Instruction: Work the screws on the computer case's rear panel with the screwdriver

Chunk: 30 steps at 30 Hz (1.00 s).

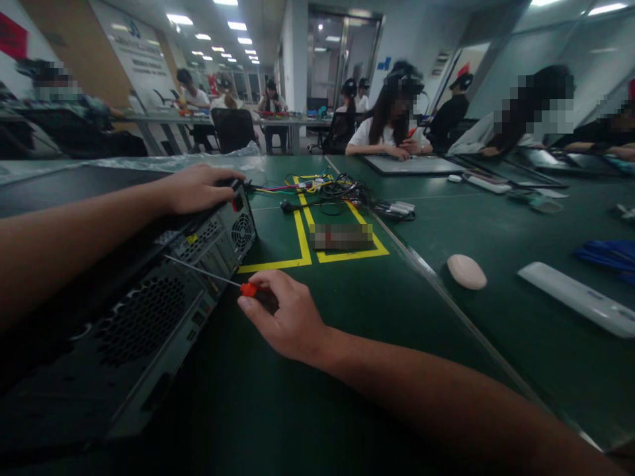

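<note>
1. The screwdriver is pointing leftward and slightly away from the right hand, its long axis crossing the vented panel of the computer case; whether the tip is touching, I cannot tell.
2. It is showing a thin metal shaft and an orange handle, partly hidden.
3. The right hand's fingers are closing around that handle, thumb beneath, standing apart from the case.
4. The left hand is lying palm-down on the case's upper edge, fingers loosely extended, gripping nothing loose.
5. The dark case is running from near left toward the far middle.
6. Beyond it, tangled cables are lying across yellow tape.
</note>
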Motion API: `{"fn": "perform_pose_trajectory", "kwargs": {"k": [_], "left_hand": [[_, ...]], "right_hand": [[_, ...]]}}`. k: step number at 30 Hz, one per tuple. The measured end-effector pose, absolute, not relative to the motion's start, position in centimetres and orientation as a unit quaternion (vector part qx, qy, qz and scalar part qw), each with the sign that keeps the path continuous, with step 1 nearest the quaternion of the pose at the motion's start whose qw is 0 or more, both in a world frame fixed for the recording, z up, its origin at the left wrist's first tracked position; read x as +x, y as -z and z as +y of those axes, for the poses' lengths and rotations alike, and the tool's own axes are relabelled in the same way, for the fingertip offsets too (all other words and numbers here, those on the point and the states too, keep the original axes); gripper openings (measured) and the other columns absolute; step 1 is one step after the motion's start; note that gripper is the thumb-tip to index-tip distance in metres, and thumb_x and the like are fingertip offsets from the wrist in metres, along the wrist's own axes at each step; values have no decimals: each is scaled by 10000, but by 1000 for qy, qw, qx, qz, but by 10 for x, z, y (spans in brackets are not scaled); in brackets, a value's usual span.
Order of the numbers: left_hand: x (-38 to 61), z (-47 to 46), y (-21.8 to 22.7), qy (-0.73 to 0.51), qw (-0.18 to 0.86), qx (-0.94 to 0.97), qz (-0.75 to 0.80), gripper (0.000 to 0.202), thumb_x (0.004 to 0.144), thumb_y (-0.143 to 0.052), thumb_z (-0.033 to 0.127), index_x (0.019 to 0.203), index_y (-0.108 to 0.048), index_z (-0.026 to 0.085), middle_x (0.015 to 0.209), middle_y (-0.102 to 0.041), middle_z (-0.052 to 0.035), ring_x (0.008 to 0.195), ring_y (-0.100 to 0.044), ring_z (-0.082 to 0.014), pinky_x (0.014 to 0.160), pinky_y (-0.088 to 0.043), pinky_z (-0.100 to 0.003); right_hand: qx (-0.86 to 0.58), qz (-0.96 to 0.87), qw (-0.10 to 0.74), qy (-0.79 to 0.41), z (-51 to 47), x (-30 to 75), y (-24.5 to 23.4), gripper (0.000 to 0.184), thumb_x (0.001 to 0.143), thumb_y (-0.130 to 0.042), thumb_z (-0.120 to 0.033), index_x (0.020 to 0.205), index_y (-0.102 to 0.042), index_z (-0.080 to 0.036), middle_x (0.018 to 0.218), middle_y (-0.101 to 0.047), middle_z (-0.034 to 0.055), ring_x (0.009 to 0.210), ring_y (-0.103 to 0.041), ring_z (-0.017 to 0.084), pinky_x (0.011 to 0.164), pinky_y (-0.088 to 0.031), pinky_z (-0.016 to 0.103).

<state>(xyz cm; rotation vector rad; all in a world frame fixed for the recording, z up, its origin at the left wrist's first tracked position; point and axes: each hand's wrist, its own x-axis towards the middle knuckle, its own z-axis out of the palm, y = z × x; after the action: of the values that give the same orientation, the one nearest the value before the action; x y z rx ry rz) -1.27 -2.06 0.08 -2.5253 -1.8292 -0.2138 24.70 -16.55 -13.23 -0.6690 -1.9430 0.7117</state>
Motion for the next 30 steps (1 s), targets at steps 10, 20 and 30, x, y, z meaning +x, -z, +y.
{"fn": "perform_pose_trajectory", "kwargs": {"k": [10,20,30], "left_hand": [[-13,-21,0,65,15,-805,-590,851,876,-375,626,1550,-564,142,1317,-686,-157,1223,-632,-344,1112,-444,-464],[-14,-20,-1,72,7,-809,-584,798,896,-410,619,1548,-576,191,1362,-686,-141,1245,-629,-354,1107,-447,-470],[-15,-20,0,73,-3,-809,-583,824,884,-417,615,1545,-573,148,1417,-662,-169,1275,-620,-355,1131,-435,-467]], "right_hand": [[-265,-802,454,-284,-165,247,132,325,1061,-548,-479,1183,-669,-202,1094,-765,82,976,-729,198,890,-586,356],[-270,-799,452,-291,-163,247,133,240,990,-648,-425,1138,-624,-238,1045,-754,46,912,-733,185,843,-597,338],[-279,-796,446,-302,-164,246,132,229,996,-659,-415,1137,-630,-237,1051,-756,46,933,-740,189,856,-592,341]]}}
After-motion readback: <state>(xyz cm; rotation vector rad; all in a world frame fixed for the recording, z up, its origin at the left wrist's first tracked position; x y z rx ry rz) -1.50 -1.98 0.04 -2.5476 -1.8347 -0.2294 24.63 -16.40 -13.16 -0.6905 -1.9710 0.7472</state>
